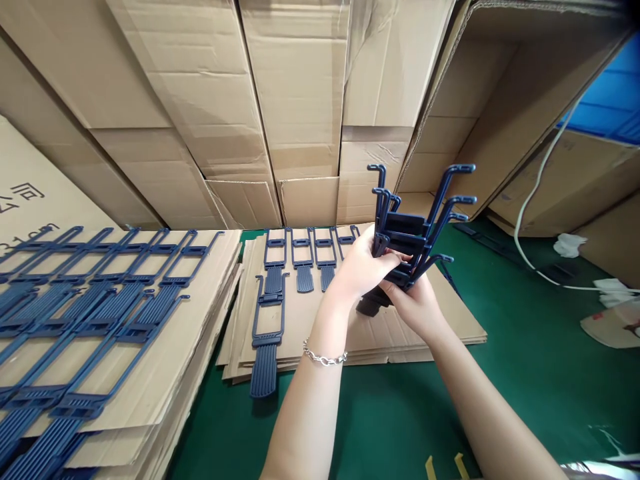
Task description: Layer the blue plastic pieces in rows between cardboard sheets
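Note:
Both of my hands hold a bunch of dark blue plastic frames (pixel 407 241) above the middle cardboard stack. Bent, hook-like ends stick up from the bunch on both sides. My left hand (pixel 363 267), with a chain bracelet on the wrist, is closed around the bunch's left side, thumb across the front. Lower down on the right, my right hand (pixel 417 308) grips it, and its fingers are partly hidden behind. A similar single frame with a ribbed flat end (pixel 265 370) lies on the cardboard to the left of my hands, its ribbed end past the front edge.
More blue frames (pixel 327 250) lie in a row on the middle cardboard stack (pixel 400 343). At left, a taller cardboard stack (pixel 200 313) bears rows of them. Cardboard boxes (pixel 305 87) form a wall behind. A white cable (pixel 523 207) hangs at right over the green table surface (pixel 510 393).

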{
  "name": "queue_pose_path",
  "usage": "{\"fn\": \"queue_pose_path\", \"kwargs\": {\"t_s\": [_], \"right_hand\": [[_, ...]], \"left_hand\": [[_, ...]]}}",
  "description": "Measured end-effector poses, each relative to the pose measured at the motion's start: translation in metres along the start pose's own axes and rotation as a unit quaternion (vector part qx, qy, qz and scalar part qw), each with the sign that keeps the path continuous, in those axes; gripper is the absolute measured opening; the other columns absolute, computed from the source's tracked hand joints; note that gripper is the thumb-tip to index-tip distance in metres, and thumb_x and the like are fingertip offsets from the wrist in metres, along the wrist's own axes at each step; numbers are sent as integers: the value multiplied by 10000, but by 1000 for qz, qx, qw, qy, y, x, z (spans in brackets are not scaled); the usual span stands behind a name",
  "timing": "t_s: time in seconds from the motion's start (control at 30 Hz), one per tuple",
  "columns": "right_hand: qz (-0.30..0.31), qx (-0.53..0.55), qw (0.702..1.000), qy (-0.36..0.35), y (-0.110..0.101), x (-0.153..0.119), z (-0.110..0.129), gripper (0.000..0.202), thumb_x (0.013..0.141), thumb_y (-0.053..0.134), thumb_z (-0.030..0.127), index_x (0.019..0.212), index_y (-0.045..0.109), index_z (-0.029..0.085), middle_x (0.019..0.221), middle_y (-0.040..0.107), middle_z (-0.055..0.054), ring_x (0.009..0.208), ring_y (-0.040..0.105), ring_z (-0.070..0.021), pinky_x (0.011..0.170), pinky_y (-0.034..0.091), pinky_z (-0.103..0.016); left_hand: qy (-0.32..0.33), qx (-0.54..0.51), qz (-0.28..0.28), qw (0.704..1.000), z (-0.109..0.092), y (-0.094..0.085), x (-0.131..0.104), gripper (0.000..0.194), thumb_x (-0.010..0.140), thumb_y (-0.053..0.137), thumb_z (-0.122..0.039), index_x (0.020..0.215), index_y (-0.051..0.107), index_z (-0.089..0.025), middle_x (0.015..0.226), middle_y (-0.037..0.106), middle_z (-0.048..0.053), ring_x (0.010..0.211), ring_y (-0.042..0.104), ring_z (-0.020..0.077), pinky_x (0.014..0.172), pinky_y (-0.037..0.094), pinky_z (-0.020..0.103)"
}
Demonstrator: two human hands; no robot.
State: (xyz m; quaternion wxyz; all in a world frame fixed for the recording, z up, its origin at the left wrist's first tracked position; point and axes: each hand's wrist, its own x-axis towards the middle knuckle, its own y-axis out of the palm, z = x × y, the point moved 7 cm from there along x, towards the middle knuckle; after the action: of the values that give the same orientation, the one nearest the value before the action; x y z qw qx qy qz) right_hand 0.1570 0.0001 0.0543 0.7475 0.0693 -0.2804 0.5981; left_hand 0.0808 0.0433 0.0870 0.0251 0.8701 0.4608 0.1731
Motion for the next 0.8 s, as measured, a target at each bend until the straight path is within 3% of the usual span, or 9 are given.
{"fn": "queue_pose_path", "kwargs": {"t_s": [0.13,0.27,0.3,0.37,0.4,0.47,0.53,0.63,0.8], "right_hand": [[1,-27,999,-26,-4,1,20,358,788,566,314,1115,438,244,1059,533,-60,1004,517,-197,839,458,-352],[128,-21,991,-19,-23,10,19,580,718,592,508,1208,395,269,1176,483,-63,1041,503,-218,826,461,-336],[133,-27,991,-4,-37,15,10,610,739,505,584,1241,369,266,1191,478,-66,1051,500,-220,826,461,-336],[15,-162,981,105,-90,24,-28,534,860,181,557,1252,364,242,1187,489,-68,1036,513,-183,824,454,-311],[-41,-290,935,200,-120,23,-53,510,876,128,507,1238,377,248,1170,503,-54,1011,526,-161,822,449,-294],[-67,-373,880,287,-157,16,-93,435,823,352,458,1077,518,146,1069,549,-137,1004,520,-255,846,414,-385],[-39,-416,838,351,-176,4,-130,319,702,549,411,820,591,118,864,596,-161,907,543,-321,793,414,-431],[12,-450,808,380,-182,-16,-160,216,644,618,349,661,566,141,730,587,-130,819,560,-312,725,427,-393],[-7,-508,770,386,-192,-23,-143,162,755,468,210,770,587,102,739,569,-171,804,569,-309,682,418,-377]], "left_hand": [[53,21,-103,993,-17,-6,-5,139,725,481,-105,830,543,-171,722,581,-17,703,577,138,698,474,290],[128,64,-189,971,-32,-14,-10,94,730,468,-105,759,523,-177,673,564,-24,677,561,116,624,447,220],[136,49,-210,967,-32,-19,-11,74,729,475,-116,738,512,-180,630,544,-34,613,540,99,577,433,203],[139,-6,-253,957,-31,-32,-13,39,723,495,-153,701,489,-184,548,495,-56,490,480,73,494,398,187],[135,-41,-272,952,-29,-39,-13,47,716,511,-174,685,479,-185,526,481,-62,463,466,69,482,395,187],[125,-119,-297,939,-24,-52,-13,89,687,553,-196,661,470,-179,524,483,-61,474,484,68,511,420,194],[109,-198,-280,933,-21,-57,-10,119,654,597,-214,668,486,-172,560,502,-52,519,511,69,553,438,199],[85,-280,-193,936,-21,-52,-4,182,643,643,-255,767,536,-175,635,529,-39,604,543,77,604,449,204],[81,-319,-119,937,-21,-41,-1,151,711,639,-275,804,569,-179,651,538,-28,645,554,79,630,450,194]]}}
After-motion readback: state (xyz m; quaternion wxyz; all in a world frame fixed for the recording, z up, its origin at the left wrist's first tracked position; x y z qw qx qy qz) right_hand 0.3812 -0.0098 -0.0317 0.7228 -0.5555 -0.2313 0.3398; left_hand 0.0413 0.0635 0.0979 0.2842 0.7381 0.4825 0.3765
